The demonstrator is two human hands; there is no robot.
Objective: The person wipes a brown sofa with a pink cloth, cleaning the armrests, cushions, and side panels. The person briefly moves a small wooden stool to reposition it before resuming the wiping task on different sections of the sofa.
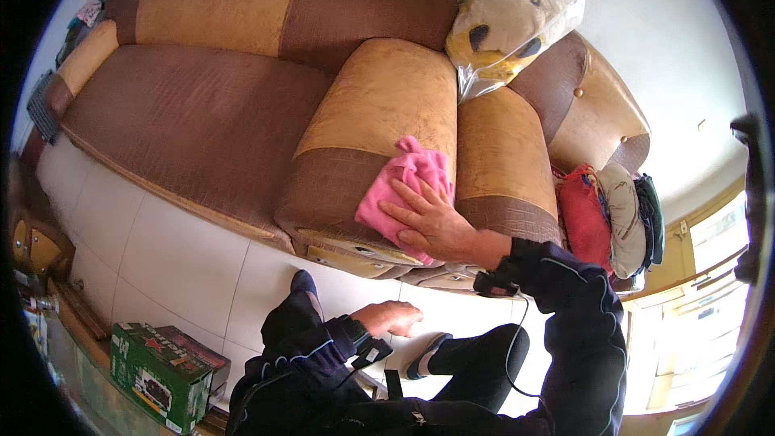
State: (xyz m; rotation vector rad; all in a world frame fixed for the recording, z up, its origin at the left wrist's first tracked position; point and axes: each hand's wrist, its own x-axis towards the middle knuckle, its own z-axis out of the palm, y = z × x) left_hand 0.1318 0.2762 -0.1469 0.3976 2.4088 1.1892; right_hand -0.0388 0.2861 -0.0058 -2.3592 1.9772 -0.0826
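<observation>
My right hand (433, 221) lies flat with spread fingers on a pink cloth (402, 191), pressing it against the front brown part of a sofa armrest (339, 188). The cloth is bunched, with a fold sticking up at its far end. Lower down, my left hand (390, 318) hangs above the tiled floor near my knees, its fingers loosely bent and partly hidden from one another; nothing shows in it. A second armrest (502, 151), tan and brown, stands right beside the first.
The long sofa seat (194, 127) stretches left. A plush toy in a clear plastic bag (499, 30) rests behind the armrests. Folded clothes (587, 218) lie at right. A green Heineken carton (160, 375) stands at lower left. Cables run from both wrists.
</observation>
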